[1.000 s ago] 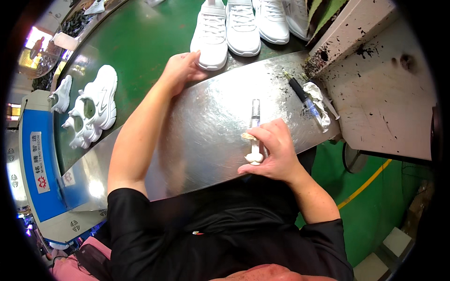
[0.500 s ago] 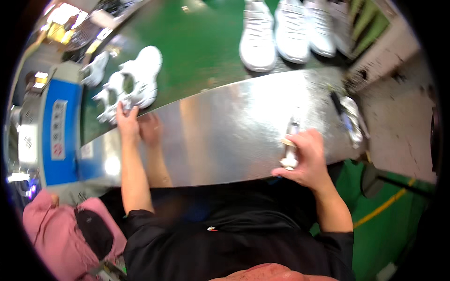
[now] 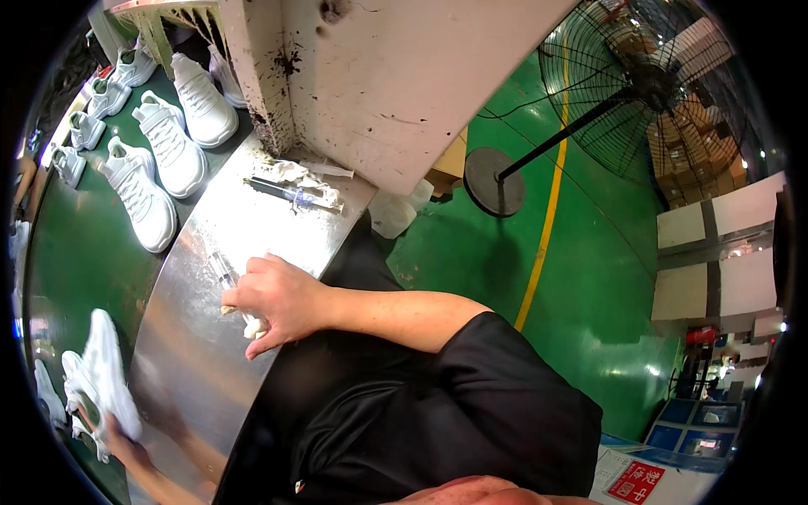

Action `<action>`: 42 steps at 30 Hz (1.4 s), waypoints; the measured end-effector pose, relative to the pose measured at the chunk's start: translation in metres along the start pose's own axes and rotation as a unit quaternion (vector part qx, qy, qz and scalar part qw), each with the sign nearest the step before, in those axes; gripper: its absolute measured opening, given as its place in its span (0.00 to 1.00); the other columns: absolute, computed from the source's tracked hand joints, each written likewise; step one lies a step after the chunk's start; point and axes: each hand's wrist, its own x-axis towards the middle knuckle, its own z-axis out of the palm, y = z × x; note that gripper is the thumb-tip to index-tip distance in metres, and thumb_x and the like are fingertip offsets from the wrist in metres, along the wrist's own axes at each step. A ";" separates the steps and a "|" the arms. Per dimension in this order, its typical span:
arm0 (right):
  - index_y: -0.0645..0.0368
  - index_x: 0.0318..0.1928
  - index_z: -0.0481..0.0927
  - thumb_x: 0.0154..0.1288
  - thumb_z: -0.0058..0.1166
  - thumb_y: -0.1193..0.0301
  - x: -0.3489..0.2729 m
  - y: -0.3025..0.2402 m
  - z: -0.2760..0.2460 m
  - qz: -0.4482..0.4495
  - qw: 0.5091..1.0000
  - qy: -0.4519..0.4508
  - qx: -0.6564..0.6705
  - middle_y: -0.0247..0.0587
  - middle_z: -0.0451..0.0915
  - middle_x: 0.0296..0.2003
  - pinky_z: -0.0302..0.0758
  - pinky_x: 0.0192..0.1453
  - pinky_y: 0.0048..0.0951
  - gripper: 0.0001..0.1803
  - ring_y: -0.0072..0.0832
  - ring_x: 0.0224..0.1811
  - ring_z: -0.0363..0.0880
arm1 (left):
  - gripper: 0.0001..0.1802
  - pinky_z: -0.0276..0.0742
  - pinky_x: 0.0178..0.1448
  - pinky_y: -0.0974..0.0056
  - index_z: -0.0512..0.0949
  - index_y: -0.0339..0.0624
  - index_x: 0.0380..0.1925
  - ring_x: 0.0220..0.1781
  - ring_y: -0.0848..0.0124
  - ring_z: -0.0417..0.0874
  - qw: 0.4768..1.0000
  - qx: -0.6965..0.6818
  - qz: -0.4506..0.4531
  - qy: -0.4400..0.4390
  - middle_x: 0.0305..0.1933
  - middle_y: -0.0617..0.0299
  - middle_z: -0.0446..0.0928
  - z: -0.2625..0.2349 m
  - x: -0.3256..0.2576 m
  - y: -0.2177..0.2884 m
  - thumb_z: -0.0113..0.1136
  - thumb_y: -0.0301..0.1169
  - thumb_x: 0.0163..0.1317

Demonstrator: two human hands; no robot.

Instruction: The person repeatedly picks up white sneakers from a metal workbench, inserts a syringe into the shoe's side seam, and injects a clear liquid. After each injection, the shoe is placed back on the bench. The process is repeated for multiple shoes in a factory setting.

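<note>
My right hand point(image 3: 282, 301) is closed around a clear syringe point(image 3: 222, 271) over the metal ledge point(image 3: 189, 337). Its narrow end points away from me, and a white lump shows at the end near my thumb. At the lower left my left hand point(image 3: 124, 446) grips the near end of a white shoe point(image 3: 114, 374), at the border of the ledge and the green belt point(image 3: 63, 278). Some of its fingers are hidden behind the shoe. Another white shoe, partly covered, lies against it.
Several finished-looking white sneakers point(image 3: 143, 202) stand along the belt. At the ledge's far end lie a dark pen-like tool point(image 3: 269, 188) and crumpled white material point(image 3: 290, 172), beside a stained pale panel point(image 3: 379, 76). A floor fan point(image 3: 644, 88) stands on the green floor to the right.
My view has swung to the right, bringing the fan and floor into sight. The syringe stays in my right hand. My left hand has taken hold of the shoe, which now looks tipped up.
</note>
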 end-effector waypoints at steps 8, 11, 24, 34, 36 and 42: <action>0.53 0.47 0.74 0.39 0.68 0.47 -0.009 -0.007 0.000 0.037 0.997 -0.029 0.067 0.36 0.73 0.30 0.66 0.43 0.35 0.36 0.36 0.36 0.68 | 0.41 0.54 0.69 0.60 0.54 0.47 0.69 0.69 0.60 0.57 0.963 0.243 0.102 -0.049 0.68 0.50 0.55 0.033 -0.119 -0.012 0.54 0.26 0.52; 0.56 0.49 0.73 0.42 0.68 0.47 -0.016 -0.016 -0.010 0.044 0.993 -0.018 0.109 0.39 0.73 0.31 0.68 0.44 0.35 0.37 0.37 0.37 0.69 | 0.40 0.55 0.69 0.61 0.53 0.47 0.69 0.70 0.60 0.56 0.998 0.017 0.005 -0.063 0.69 0.51 0.52 0.001 -0.099 -0.002 0.52 0.27 0.53; 0.58 0.55 0.72 0.45 0.68 0.52 -0.025 -0.040 -0.041 0.081 0.992 -0.065 0.067 0.46 0.79 0.37 0.74 0.43 0.33 0.39 0.40 0.36 0.78 | 0.21 0.79 0.47 0.58 0.73 0.33 0.47 0.45 0.61 0.81 0.978 -0.036 -0.121 -0.169 0.45 0.52 0.78 -0.012 0.096 -0.068 0.50 0.41 0.65; 0.64 0.58 0.62 0.32 0.66 0.35 0.033 -0.081 -0.020 0.163 0.840 -0.077 0.513 0.39 0.75 0.42 0.73 0.47 0.31 0.59 0.31 0.42 0.75 | 0.25 0.80 0.50 0.61 0.69 0.32 0.51 0.43 0.64 0.83 0.891 -0.424 -0.039 -0.158 0.44 0.53 0.79 0.083 -0.030 0.018 0.61 0.27 0.52; 0.60 0.54 0.64 0.33 0.59 0.29 0.057 -0.085 -0.007 0.101 0.813 -0.120 0.561 0.42 0.76 0.37 0.70 0.45 0.33 0.56 0.31 0.37 0.73 | 0.26 0.79 0.52 0.60 0.69 0.34 0.52 0.45 0.63 0.82 0.863 -0.467 -0.057 -0.184 0.45 0.52 0.78 0.073 -0.037 0.013 0.61 0.25 0.51; 0.53 0.51 0.66 0.45 0.51 0.28 0.105 -0.112 0.015 0.086 0.710 -0.185 0.674 0.50 0.78 0.27 0.60 0.53 0.39 0.46 0.35 0.39 0.67 | 0.34 0.73 0.58 0.61 0.68 0.42 0.58 0.53 0.67 0.77 0.840 -0.492 -0.029 -0.227 0.50 0.58 0.76 0.073 -0.052 0.012 0.63 0.17 0.47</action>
